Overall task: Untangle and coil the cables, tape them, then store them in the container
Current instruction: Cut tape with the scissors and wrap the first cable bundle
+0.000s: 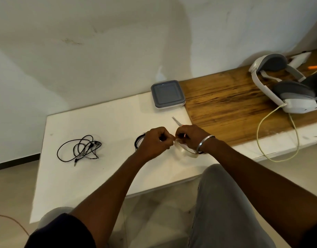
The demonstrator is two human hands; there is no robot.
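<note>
Left of the hands, bare white table (pixel 107 122) lay open as far as the tangled cable (pixel 80 149). Scissors (pixel 177 121) lay just beyond the hands, the lidded container (pixel 167 94) farther back.

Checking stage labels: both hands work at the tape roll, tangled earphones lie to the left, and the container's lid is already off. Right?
Not quite. The head view shows the grey lid still closed on the container. The rest holds: both hands, left and right, work at the tape roll, and the tangled earphones lie to the left.
</note>
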